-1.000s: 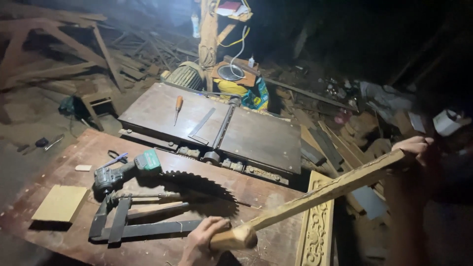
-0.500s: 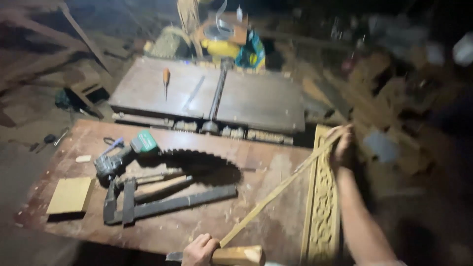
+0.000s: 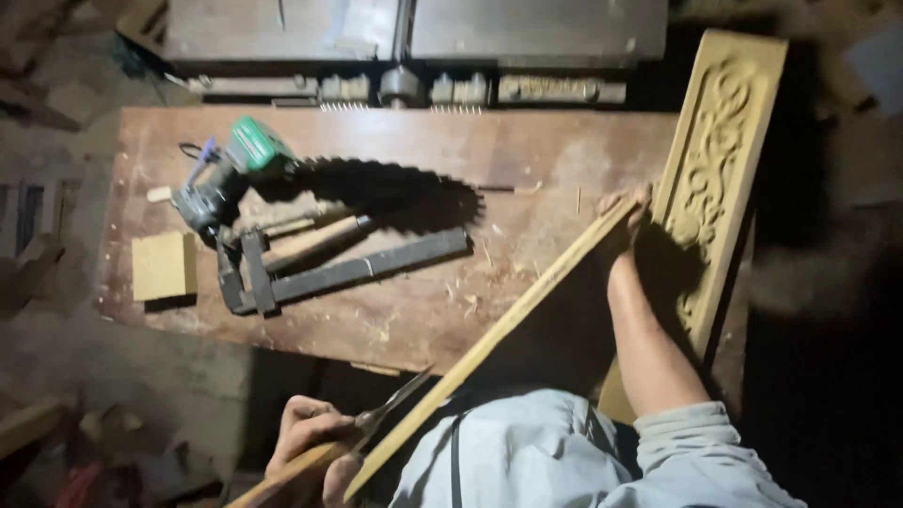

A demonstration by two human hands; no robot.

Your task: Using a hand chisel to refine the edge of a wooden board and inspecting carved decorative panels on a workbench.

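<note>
A long thin wooden strip [image 3: 508,325] runs slanted from my lap up onto the brown workbench [image 3: 414,320]. My right hand [image 3: 628,209] grips its far end, beside a carved wooden panel [image 3: 717,160] lying at the bench's right edge. My left hand [image 3: 308,440] is below the bench's near edge, closed on a wooden-handled chisel [image 3: 362,428] whose metal blade points up to the right, touching the strip's near part.
On the bench lie a green power tool [image 3: 226,169], a large circular saw blade [image 3: 395,188], a metal bar clamp [image 3: 320,277] over a wooden handle, and a small wood block [image 3: 165,265]. A grey machine table [image 3: 414,38] stands behind. Wood chips lie scattered.
The view has tipped down toward the bench. The strip has come down from the air onto the bench; my right hand lowered with it, and the chisel now shows in my left hand.
</note>
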